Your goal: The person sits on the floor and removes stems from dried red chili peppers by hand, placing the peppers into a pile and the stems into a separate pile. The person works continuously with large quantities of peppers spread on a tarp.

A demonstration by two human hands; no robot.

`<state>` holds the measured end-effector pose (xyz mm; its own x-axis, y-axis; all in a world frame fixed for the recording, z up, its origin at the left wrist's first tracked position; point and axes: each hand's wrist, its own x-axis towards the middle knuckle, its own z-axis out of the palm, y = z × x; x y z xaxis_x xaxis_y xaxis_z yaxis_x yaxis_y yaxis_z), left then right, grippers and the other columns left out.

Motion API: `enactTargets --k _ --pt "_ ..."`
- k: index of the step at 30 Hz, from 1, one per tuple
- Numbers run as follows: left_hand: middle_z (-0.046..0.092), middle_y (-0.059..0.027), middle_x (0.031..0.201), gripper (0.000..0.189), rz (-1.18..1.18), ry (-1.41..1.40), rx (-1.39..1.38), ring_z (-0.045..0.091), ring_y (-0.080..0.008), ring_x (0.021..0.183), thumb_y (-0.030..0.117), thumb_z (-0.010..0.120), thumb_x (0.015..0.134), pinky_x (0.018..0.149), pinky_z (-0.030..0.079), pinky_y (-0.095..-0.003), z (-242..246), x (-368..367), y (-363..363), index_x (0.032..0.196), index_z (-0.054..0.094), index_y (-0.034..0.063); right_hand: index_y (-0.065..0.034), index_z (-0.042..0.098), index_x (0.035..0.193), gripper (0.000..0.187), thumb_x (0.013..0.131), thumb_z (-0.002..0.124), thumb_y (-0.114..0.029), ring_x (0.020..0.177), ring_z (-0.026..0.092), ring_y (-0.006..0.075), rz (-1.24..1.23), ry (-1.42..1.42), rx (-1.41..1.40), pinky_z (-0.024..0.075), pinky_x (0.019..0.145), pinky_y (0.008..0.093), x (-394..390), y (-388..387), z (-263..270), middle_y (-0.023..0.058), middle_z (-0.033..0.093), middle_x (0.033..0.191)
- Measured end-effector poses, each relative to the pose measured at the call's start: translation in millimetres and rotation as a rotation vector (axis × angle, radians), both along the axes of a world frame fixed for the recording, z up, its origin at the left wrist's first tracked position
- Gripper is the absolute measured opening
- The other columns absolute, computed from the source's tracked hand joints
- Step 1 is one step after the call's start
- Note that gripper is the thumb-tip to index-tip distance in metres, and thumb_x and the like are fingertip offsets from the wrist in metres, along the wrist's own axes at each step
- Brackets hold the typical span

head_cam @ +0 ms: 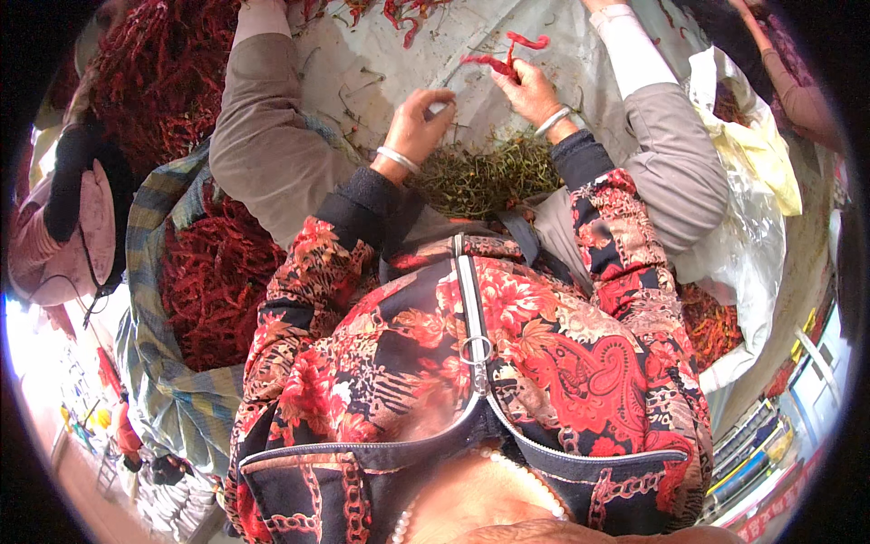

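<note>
Two or so dried red chilli peppers (511,58) are pinched between the thumb and fingers of my right hand (533,92), above the pale sheet. To its left, my left hand (420,122) is curled with thumb and fingertips close together; motion blur hides whether anything small is between them. Each wrist wears a silver bangle. Below both hands, between my legs, lies a heap of green-brown chilli stems (482,177). More red chillies (408,20) lie on the sheet at the top edge.
A large pile of dried red chillies (163,75) rises at upper left. Beside my left leg is a striped sack (146,272) of red chillies. A white plastic sack (754,251) with orange-red chillies stands at right. Other people are partly visible at both sides.
</note>
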<state>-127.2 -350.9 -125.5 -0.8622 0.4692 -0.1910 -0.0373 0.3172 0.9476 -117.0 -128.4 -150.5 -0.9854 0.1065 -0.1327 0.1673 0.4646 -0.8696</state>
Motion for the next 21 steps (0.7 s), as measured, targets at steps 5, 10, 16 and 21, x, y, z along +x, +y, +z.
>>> enactTargets --k 5,10,16,21 --pt "0.061 -0.0052 0.086 0.024 -0.028 -0.113 0.124 0.054 -0.0093 0.062 0.015 0.063 0.085 0.058 0.045 -0.0253 -2.4 2.0 13.7 0.102 0.061 -0.0023 -0.0037 0.064 0.083 0.027 0.086 0.066 -0.030 0.058 0.049 0.0049 -0.178 -0.177 -0.541 0.0434 0.053 0.0236 30.8 -37.9 4.3 -0.0050 0.055 0.065" --pt "0.060 -0.0046 0.061 0.025 -0.121 -0.236 0.067 0.059 -0.0148 0.058 0.022 0.058 0.089 0.054 0.046 -0.0310 7.0 9.9 11.5 0.078 0.062 0.0000 -0.0015 0.062 0.085 0.027 0.086 0.064 -0.028 0.059 0.055 0.0146 -0.168 0.002 -0.229 0.0449 0.056 0.0306 41.0 -62.9 30.2 0.0073 0.061 0.065" --pt "0.055 -0.0165 0.067 0.014 -0.595 0.488 -0.142 0.056 -0.0359 0.061 0.016 0.061 0.083 0.054 0.045 -0.0394 14.9 27.4 -4.6 0.077 0.055 0.0044 -0.0015 0.060 0.095 0.015 0.090 0.054 -0.015 0.069 0.054 0.0075 0.137 -0.464 -0.626 0.0456 0.059 0.0279 60.9 -50.3 30.6 -0.0021 0.059 0.073" --pt "0.056 -0.0038 0.066 0.013 -0.549 0.245 0.240 0.055 -0.0157 0.059 0.012 0.057 0.090 0.058 0.044 -0.0304 13.4 43.4 -5.7 0.087 0.060 0.0003 -0.0041 0.052 0.080 0.022 0.093 0.051 -0.022 0.062 0.054 0.0128 0.261 -0.095 -0.072 0.0436 0.053 0.0281 85.0 -51.9 53.5 0.0032 0.055 0.069"
